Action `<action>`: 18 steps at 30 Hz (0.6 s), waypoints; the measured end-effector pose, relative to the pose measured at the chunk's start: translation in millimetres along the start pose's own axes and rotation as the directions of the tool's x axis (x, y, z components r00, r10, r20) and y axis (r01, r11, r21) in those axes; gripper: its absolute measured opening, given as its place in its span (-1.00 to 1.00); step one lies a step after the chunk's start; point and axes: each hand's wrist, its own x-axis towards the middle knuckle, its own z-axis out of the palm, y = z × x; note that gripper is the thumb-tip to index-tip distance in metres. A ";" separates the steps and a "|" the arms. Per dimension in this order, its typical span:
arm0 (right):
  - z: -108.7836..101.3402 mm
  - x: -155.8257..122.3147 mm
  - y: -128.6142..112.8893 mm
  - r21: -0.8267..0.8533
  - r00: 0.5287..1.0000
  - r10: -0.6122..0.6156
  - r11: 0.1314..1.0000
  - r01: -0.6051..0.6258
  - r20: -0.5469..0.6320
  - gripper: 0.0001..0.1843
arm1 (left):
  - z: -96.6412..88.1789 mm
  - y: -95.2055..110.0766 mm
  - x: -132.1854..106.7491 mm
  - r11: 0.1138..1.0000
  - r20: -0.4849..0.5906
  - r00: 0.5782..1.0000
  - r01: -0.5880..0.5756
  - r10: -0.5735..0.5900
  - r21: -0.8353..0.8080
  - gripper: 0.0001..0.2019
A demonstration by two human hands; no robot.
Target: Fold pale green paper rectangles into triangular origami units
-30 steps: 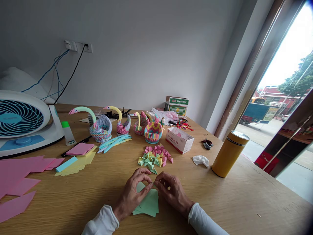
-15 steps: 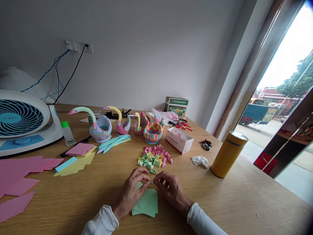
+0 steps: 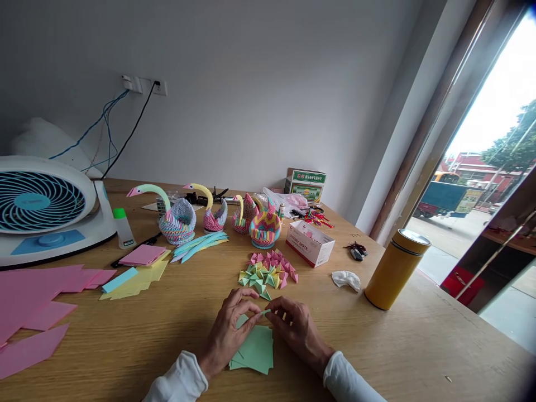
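A small folded piece of green paper (image 3: 265, 312) is pinched between my two hands, just above the table. My left hand (image 3: 233, 328) grips its left end between thumb and fingers. Its other end sits in the closed fingertips of my right hand (image 3: 299, 329). Below them lies a loose stack of green paper sheets (image 3: 256, 350), partly covered by my left hand. Just beyond my fingers is a pile of folded paper triangles (image 3: 268, 272) in pink, yellow and green.
Several paper swans (image 3: 178, 222) stand toward the back. A sticky note box (image 3: 309, 243), crumpled tissue (image 3: 347, 280) and yellow flask (image 3: 396, 271) are to the right. On the left are pink sheets (image 3: 33, 296), a glue bottle (image 3: 123, 229) and a fan (image 3: 46, 209).
The whole view has shifted slightly, so things appear a little farther right. More of the green paper shows between my fingertips; both hands keep their pinch.
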 end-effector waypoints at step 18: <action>0.0 -2.9 -3.6 -0.007 1.000 -0.012 1.000 0.012 0.026 -0.89 | 0.1 3.4 -2.7 1.000 0.016 1.000 0.023 -0.023 0.016 -0.88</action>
